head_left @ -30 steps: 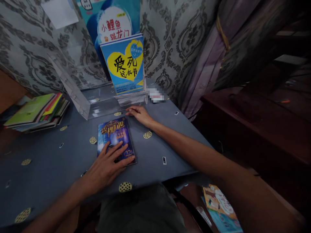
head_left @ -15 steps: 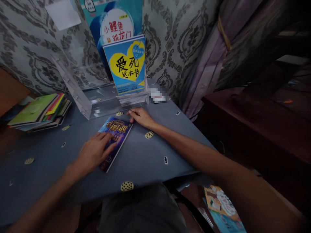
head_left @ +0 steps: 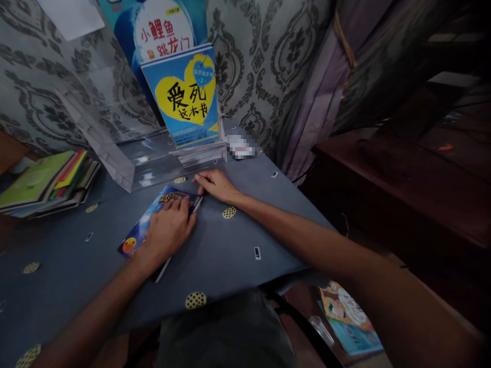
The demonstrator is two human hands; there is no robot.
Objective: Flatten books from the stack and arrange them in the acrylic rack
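Note:
A dark blue-purple book (head_left: 151,209) with gold lettering lies on the blue-grey cloth in front of me. My left hand (head_left: 172,225) rests over the cover, palm down, its fingers lying across the title and its thumb near the right edge. It hides the middle of the book. At the far right corner is my right hand (head_left: 215,185), fingers bent in against that corner; what its fingertips pinch is partly hidden. Behind them, a clear plastic stand (head_left: 161,166) holds a blue book (head_left: 187,97) with a yellow heart, before a larger blue picture book (head_left: 161,30).
A stack of books (head_left: 42,179) sits at the table's left. Beyond the stand is a small blurred-out item (head_left: 241,146). A dark red cabinet (head_left: 402,184) stands on the right, and a picture book (head_left: 349,317) lies below the table's front edge (head_left: 230,291).
My left hand has moved up and right over the book, covering its title and baring the lower left corner with a yellow circle. My right hand stays by the far corner. The view has shifted slightly.

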